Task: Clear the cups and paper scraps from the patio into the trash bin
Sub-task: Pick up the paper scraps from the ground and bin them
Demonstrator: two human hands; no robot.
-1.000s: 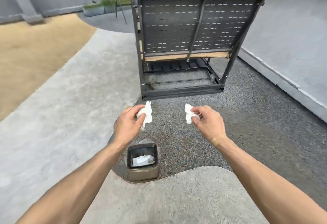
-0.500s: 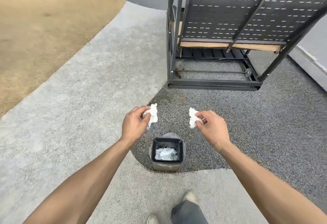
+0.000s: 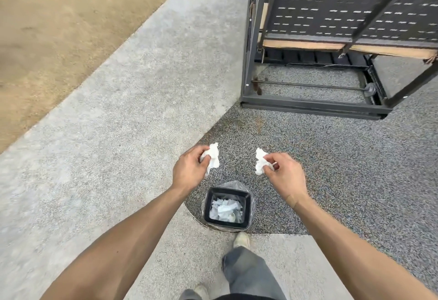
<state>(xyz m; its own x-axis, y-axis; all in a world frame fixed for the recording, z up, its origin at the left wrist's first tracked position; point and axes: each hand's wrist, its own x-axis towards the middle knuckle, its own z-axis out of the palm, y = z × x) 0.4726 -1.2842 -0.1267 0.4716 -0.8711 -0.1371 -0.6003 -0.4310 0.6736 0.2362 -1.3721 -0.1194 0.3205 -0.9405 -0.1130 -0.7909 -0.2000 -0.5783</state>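
Note:
A small black trash bin (image 3: pixel 206 207) with a clear liner stands on the dark gravel patch just ahead of my feet, with white paper scraps inside. My left hand (image 3: pixel 188 169) grips a crumpled white paper scrap (image 3: pixel 213 157), held above and to the left of the bin. My right hand (image 3: pixel 284 173) pinches a second white paper scrap (image 3: pixel 260 161), above and to the right of the bin. Both scraps hang in the air beyond the bin's far rim. No cups are in view.
A dark metal patio frame (image 3: pixel 315 105) with a perforated panel stands tipped up at the upper right. Pale concrete paving (image 3: pixel 130 110) curves along the left, with dry tan ground (image 3: pixel 59 27) beyond it. My shoe (image 3: pixel 242 240) and jeans leg are right behind the bin.
I have stepped closer and the view has tilted down, so the bin sits nearer between my arms. Both hands still hold their scraps and have moved slightly lower toward the bin.

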